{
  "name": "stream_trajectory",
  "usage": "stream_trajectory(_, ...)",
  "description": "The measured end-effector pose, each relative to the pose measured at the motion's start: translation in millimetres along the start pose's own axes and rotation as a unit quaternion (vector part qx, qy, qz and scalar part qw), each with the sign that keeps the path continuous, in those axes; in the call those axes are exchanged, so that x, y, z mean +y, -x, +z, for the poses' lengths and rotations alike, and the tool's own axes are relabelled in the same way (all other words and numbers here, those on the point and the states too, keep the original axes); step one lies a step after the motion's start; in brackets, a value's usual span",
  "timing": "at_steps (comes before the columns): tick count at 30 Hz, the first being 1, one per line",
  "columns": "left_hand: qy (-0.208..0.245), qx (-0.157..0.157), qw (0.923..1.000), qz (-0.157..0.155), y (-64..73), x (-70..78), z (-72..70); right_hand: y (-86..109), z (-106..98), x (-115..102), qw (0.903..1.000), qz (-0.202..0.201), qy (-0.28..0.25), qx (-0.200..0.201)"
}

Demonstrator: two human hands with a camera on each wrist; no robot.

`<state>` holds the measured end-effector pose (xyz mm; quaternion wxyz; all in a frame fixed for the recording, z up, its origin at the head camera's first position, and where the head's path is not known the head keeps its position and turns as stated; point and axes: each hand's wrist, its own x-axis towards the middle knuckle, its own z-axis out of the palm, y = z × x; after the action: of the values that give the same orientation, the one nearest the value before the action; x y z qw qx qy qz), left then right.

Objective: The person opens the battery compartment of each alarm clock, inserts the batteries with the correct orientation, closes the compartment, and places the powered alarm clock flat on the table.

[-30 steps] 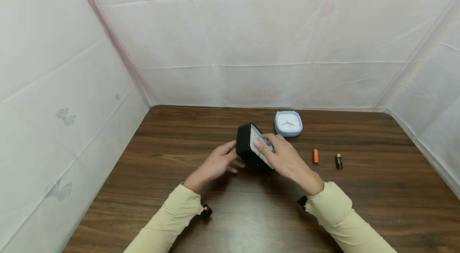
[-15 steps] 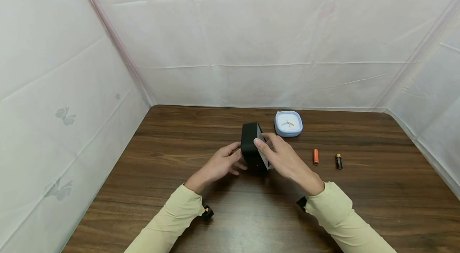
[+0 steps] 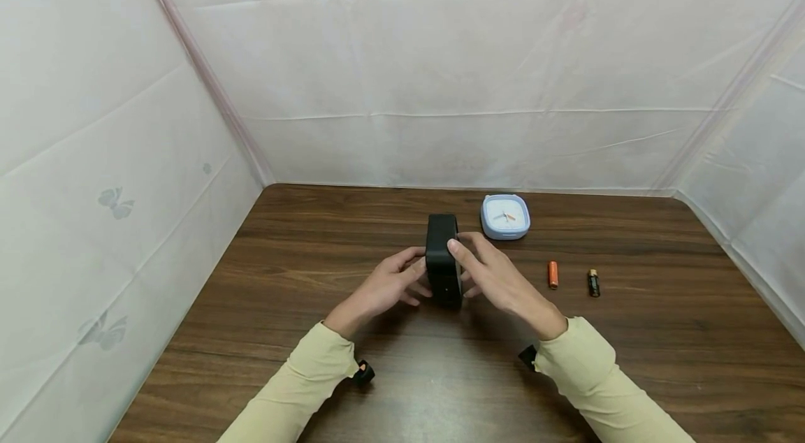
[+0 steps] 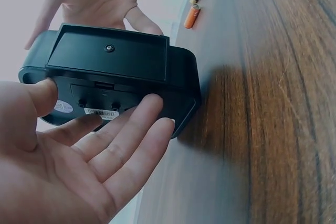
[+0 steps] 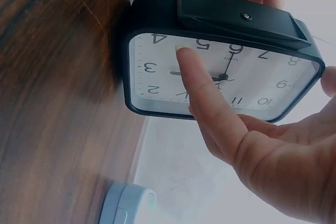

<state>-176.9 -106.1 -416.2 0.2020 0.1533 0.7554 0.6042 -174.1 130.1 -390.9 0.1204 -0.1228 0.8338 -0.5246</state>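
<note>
A black alarm clock [image 3: 443, 254] stands on its side between both hands, close over the table. Its white face [image 5: 157, 72] with numerals turns toward the right hand. On its back [image 4: 173, 95], a barcode label and small knobs show in the left wrist view. The left hand [image 3: 380, 284] holds the clock from behind, thumb at its edge and bent fingers spread near the back. From the face side, the right hand [image 3: 499, 281] grips it, with the thumb on the upper edge and a finger [image 5: 202, 85] lying across the dial.
A light blue clock [image 3: 505, 216] sits on the brown wooden table [image 3: 314, 233], behind and right of the hands. An orange battery [image 3: 553, 274] and a black-and-gold battery [image 3: 594, 283] lie to the right. White sheeting [image 3: 402, 80] hangs around the table's back and sides.
The black alarm clock has turned upright between the hands and shifted slightly right; its face has swung out of the head view. The left hand has followed slightly rightward.
</note>
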Motion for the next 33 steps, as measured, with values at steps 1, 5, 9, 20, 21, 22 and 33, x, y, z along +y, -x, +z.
stream_trajectory(1, -0.002, -0.001, 1.0000, 0.001, -0.1, -0.4, 0.1, -0.1, -0.4, 0.3, 1.0000, -0.001, -0.002, -0.001)
stream_trajectory(5, -0.007, -0.004, 1.0000, 0.006, -0.3, -1.3, -0.1, -0.3, -1.7, 0.1, 0.9999, 0.003, -0.014, -0.005)
stream_trajectory(9, -0.013, 0.004, 0.9999, 0.008, 0.0, -0.9, -0.6, -1.3, -4.2, 0.6, 0.9994, 0.015, -0.029, -0.014)
stream_trajectory(20, -0.087, 0.068, 0.9935, -0.028, -4.0, -8.2, 1.8, -2.9, -10.1, -1.6, 0.9938, 0.021, -0.100, -0.045)
stream_trajectory(21, -0.097, 0.072, 0.9922, -0.032, -4.2, -8.6, 2.3, -2.7, -10.8, -1.9, 0.9933, 0.018, -0.105, -0.045)
stream_trajectory(22, -0.103, 0.075, 0.9912, -0.038, -3.9, -8.8, 2.7, -2.3, -11.5, -2.3, 0.9926, 0.015, -0.112, -0.045)
stream_trajectory(33, -0.093, 0.086, 0.9894, -0.071, -3.3, -8.0, 2.3, 3.1, -13.5, -6.8, 0.9958, -0.030, -0.085, 0.014)
